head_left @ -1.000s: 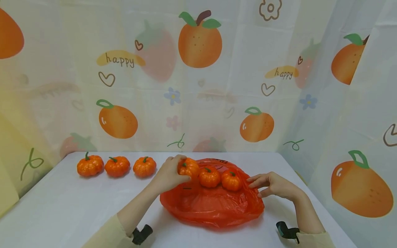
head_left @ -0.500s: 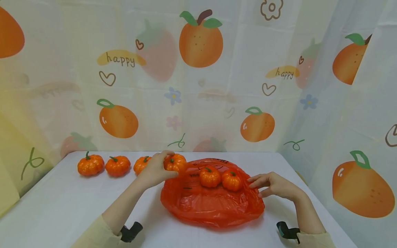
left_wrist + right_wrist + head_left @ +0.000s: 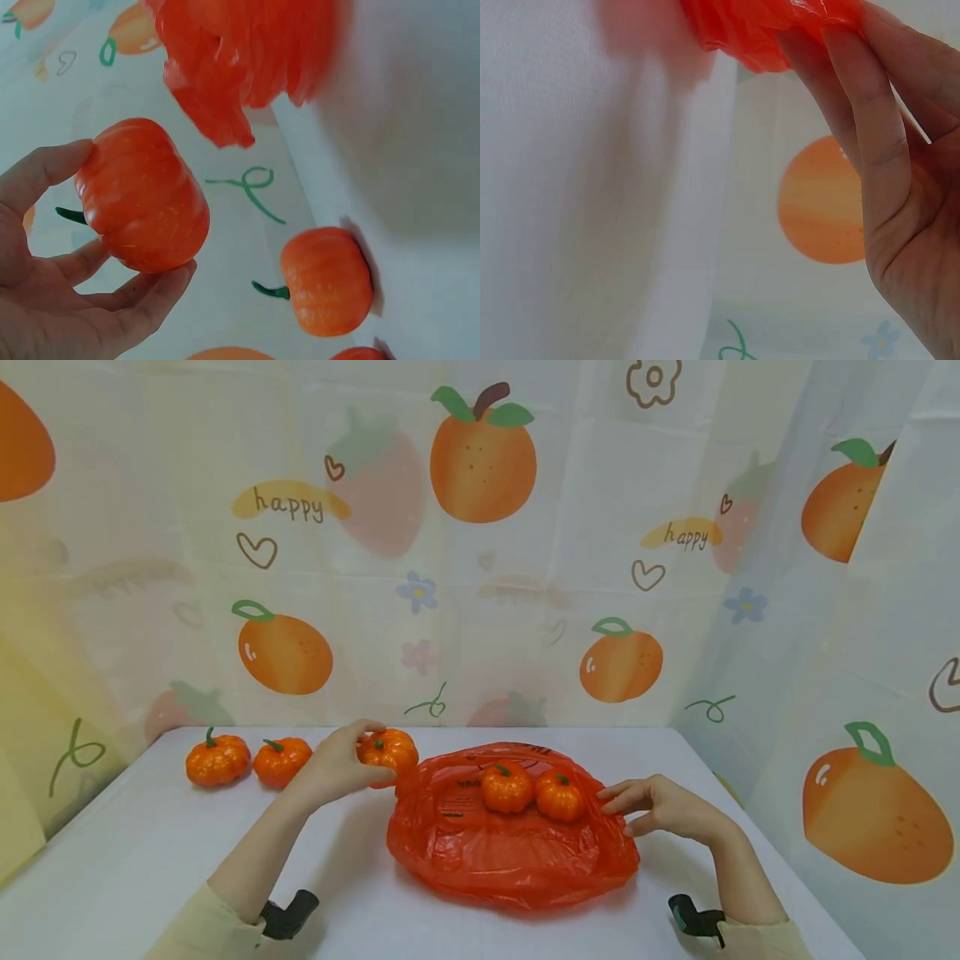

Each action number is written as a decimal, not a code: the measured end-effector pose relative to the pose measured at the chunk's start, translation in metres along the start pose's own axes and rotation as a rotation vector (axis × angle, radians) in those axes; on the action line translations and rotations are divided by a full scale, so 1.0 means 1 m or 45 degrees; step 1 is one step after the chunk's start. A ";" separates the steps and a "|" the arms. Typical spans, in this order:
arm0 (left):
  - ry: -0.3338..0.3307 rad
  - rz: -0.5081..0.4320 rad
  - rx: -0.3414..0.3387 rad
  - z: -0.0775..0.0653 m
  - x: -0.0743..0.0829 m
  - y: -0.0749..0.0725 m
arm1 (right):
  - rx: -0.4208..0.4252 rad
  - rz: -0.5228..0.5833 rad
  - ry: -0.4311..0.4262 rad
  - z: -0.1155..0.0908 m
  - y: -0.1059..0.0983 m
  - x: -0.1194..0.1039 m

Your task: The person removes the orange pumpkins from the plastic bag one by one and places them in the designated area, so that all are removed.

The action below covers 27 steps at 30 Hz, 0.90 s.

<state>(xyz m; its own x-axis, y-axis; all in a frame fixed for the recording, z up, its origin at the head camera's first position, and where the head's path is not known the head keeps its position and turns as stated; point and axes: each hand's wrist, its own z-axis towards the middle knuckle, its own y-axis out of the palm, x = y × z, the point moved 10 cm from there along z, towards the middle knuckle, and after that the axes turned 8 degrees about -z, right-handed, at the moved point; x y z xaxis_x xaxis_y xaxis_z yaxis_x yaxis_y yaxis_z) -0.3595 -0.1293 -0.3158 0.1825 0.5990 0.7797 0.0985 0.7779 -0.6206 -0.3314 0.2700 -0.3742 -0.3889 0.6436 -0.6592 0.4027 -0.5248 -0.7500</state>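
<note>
My left hand [image 3: 336,768] grips a small orange pumpkin [image 3: 390,753] with a green stem, held up just left of the bag. In the left wrist view, thumb and fingers lie on opposite sides of this pumpkin [image 3: 146,196]. A red plastic bag [image 3: 517,864] lies spread with its mouth open, two pumpkins [image 3: 507,788] sitting in it side by side. At the bag's right edge my right hand [image 3: 667,808] pinches the plastic. The right wrist view shows its fingertips on the red film [image 3: 780,37], partly covered by it.
Two more pumpkins [image 3: 217,759] stand in a row on the back left of the white table [image 3: 165,852]; my left hand hides part of the right one and the spot beside it. Behind the table hangs a fruit-print curtain [image 3: 480,577].
My left hand has moved left with its pumpkin, from over the bag's left side to outside it, and now covers the row's third pumpkin. The right hand has stayed put.
</note>
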 end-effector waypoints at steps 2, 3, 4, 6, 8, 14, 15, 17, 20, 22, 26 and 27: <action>-0.014 -0.004 -0.018 0.000 -0.005 -0.004 | 0.000 0.000 -0.001 0.000 0.000 0.000; -0.019 -0.001 -0.024 0.000 -0.008 -0.007 | 0.001 -0.001 -0.002 0.000 -0.001 0.000; -0.021 0.002 -0.031 0.001 -0.010 -0.009 | 0.002 -0.003 -0.002 0.000 -0.001 0.000; -0.019 0.008 -0.044 0.001 -0.015 -0.012 | 0.003 -0.005 -0.004 0.000 -0.001 -0.001; -0.017 0.014 -0.056 0.001 -0.018 -0.016 | 0.005 -0.007 -0.004 0.000 -0.002 -0.001; -0.011 0.022 -0.106 -0.001 -0.030 -0.020 | 0.007 -0.002 0.001 0.000 -0.002 0.000; -0.007 0.022 -0.115 -0.001 -0.032 -0.021 | 0.008 -0.002 0.001 0.000 -0.002 0.000; -0.001 0.020 -0.135 0.000 -0.036 -0.021 | 0.008 -0.003 -0.002 0.000 -0.001 0.000; 0.008 0.018 -0.162 0.000 -0.043 -0.022 | 0.007 -0.004 -0.004 0.000 -0.001 0.001; 0.002 0.008 -0.190 0.000 -0.048 -0.022 | 0.008 -0.006 -0.007 -0.001 0.000 0.001; 0.019 -0.002 -0.267 -0.002 -0.055 -0.019 | 0.011 -0.008 -0.010 -0.001 -0.001 0.001; 0.020 -0.002 -0.283 -0.002 -0.057 -0.018 | 0.011 -0.009 -0.010 -0.001 -0.001 0.001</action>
<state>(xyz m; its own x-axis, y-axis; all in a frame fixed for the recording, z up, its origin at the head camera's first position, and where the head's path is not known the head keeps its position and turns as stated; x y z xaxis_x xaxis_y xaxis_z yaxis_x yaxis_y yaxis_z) -0.3694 -0.1776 -0.3494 0.1970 0.5934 0.7804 0.3114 0.7169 -0.6238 -0.3315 0.2712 -0.3743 -0.3984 0.6431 -0.6540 0.3927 -0.5248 -0.7552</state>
